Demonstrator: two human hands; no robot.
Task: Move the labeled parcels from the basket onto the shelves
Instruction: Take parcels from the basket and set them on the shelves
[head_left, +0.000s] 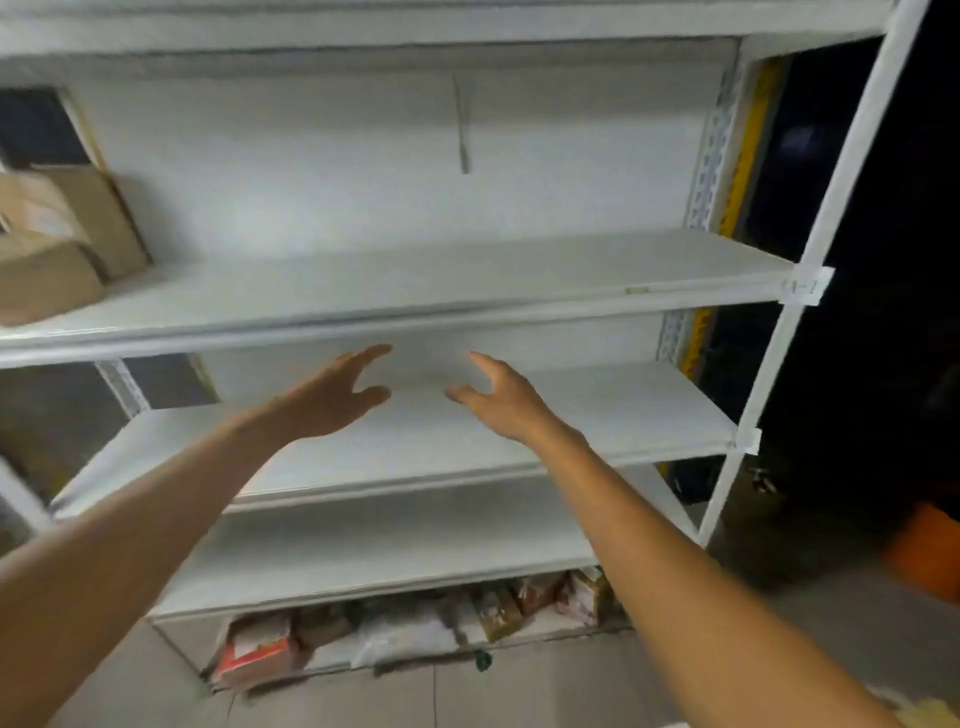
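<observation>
White middle shelf (623, 410) just beyond your left hand (332, 402) and right hand (501, 400); grips spread, empty; basket out of frame.

Both bare arms reach forward; left hand (332, 397) and right hand (501, 397) spread apart, fingers relaxed, holding nothing.

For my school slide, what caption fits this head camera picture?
A person's open left hand and right hand reach toward a white metal shelf, below brown cardboard boxes at upper left.
</observation>
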